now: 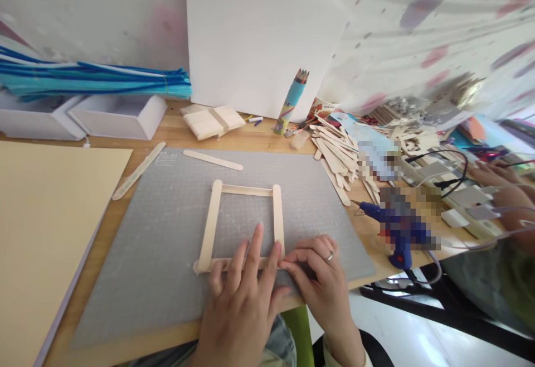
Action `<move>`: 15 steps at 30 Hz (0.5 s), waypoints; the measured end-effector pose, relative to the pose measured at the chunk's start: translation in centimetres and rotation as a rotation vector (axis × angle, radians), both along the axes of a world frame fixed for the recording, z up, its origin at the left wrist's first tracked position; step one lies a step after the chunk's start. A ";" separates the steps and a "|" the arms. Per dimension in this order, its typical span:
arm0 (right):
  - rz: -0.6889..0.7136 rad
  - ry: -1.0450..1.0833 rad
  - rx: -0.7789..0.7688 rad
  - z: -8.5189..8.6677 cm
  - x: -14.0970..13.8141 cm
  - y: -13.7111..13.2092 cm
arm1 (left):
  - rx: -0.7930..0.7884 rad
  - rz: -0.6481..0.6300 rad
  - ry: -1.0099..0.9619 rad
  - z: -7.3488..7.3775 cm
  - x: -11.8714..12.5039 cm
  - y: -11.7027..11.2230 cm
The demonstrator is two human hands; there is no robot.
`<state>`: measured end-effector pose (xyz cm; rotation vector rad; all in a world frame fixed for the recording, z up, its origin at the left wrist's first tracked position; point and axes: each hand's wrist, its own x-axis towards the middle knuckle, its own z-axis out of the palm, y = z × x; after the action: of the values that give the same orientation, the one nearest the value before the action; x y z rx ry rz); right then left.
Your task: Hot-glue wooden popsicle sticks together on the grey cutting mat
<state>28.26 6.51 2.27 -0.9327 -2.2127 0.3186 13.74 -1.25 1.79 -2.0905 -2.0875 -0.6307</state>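
A square frame of popsicle sticks (210, 225) lies on the grey cutting mat (167, 255). Across the near side of this frame rests my left hand (244, 289), its fingers stretched out and spread, covering much of the near stick. My right hand (320, 272) is at the near right corner, thumb and forefinger pinched on the end of the popsicle-stick frame. Two loose popsicle sticks lie beyond it: one stick (213, 160) on the mat's far part, another stick (139, 171) over its left edge.
At the right lie a blue glue gun (403, 216), a pile of popsicle sticks (334, 152) and a power strip (472, 225). A pencil tube (291, 105) and bundled sticks (213, 121) stand behind. Another person's hand (497, 174) is far right. Cream board (54, 233) lies left.
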 end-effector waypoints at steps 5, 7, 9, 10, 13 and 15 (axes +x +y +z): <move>0.012 0.018 0.058 0.3 0.0 -0.1 | -0.016 -0.052 -0.106 0.1 -0.7 1.2; 0.014 -0.003 0.015 0.4 0.1 -0.1 | -0.030 -0.093 -0.144 0.2 -1.0 1.8; 0.019 -0.031 -0.040 0.5 0.2 0.0 | -0.045 -0.120 -0.171 0.3 -1.2 2.3; 0.024 -0.045 -0.066 0.5 0.2 0.1 | -0.048 -0.121 -0.182 0.3 -1.3 2.4; 0.030 -0.066 -0.094 0.4 0.2 0.1 | -0.048 -0.109 -0.211 0.4 -1.1 2.6; 0.008 -0.080 -0.067 0.3 0.1 0.1 | -0.042 -0.077 -0.249 0.4 -0.7 2.6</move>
<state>28.32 6.56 2.57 -0.9885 -2.2908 0.3672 13.02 1.33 2.24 -2.2257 -2.1691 -0.9095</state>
